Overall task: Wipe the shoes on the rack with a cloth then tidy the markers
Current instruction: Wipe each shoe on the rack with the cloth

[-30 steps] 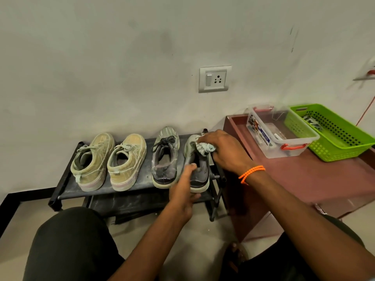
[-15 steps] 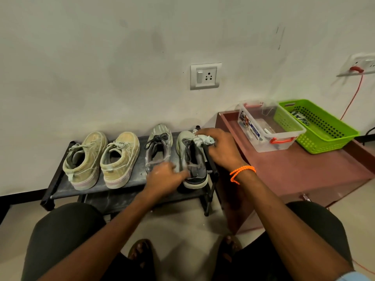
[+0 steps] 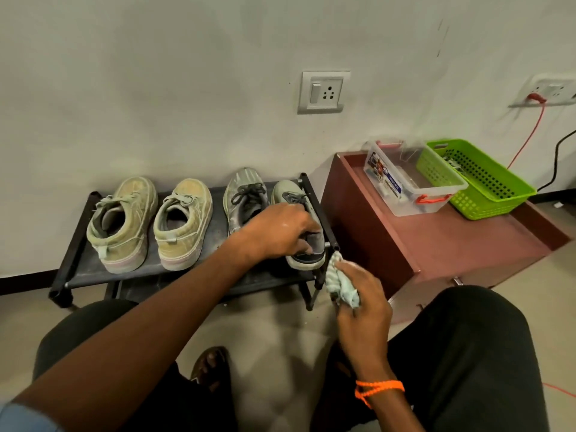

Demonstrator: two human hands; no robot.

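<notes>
A low black shoe rack (image 3: 78, 241) stands against the wall with two beige sneakers (image 3: 124, 222) on the left and two grey laced shoes on the right. My left hand (image 3: 280, 232) grips the rightmost grey shoe (image 3: 307, 257) at its opening, fingers curled inside. My right hand (image 3: 363, 304) holds a crumpled pale cloth (image 3: 341, 285) just off the rack's right front corner, apart from the shoe. The other grey shoe (image 3: 244, 198) lies partly behind my left hand. Dark items that may be markers lie in the green basket (image 3: 486, 182).
A reddish-brown low cabinet (image 3: 436, 244) stands right of the rack, carrying a clear plastic box (image 3: 405, 182) with orange handles and the green basket. Wall sockets and a red cable are above. My knees and sandalled feet fill the foreground.
My right hand pulled the cloth off the shoe's top, down toward the rack's front right corner. My left hand moved from the shoe's heel up into its opening.
</notes>
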